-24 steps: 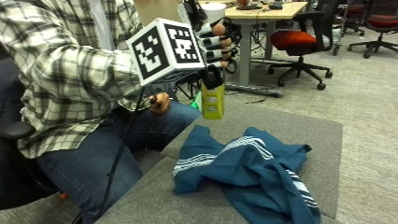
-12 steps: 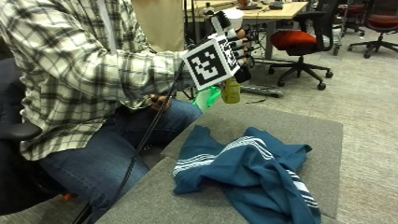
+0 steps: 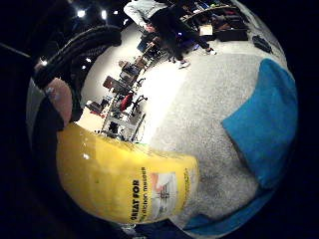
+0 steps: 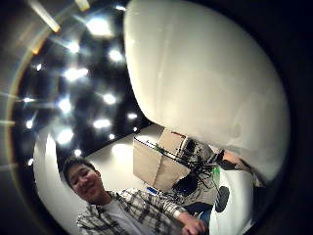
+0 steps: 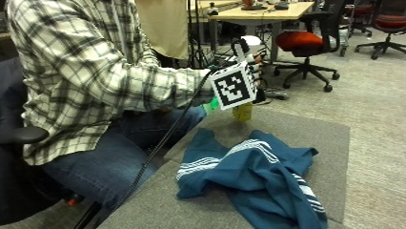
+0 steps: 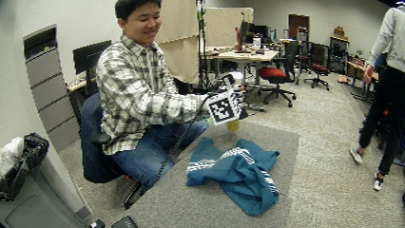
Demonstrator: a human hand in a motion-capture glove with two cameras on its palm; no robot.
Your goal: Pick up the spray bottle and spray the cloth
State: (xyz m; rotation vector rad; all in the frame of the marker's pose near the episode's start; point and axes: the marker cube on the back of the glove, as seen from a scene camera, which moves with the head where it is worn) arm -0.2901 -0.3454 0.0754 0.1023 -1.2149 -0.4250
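while the gloved right hand (image 5: 248,71) grips the yellow plastic spray bottle (image 5: 242,111) above the grey desk (image 5: 329,138), aim its white nozzle down at the crumpled blue striped cloth (image 5: 254,174) before squeezing.

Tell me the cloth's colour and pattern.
Teal blue cloth with white stripes, clearest in the outside view.

Yellow bottle (image 5: 242,112) with white top in the black-gloved grip (image 5: 252,76); below it, blue cloth (image 5: 254,176) with white stripes on grey desk (image 5: 317,138).
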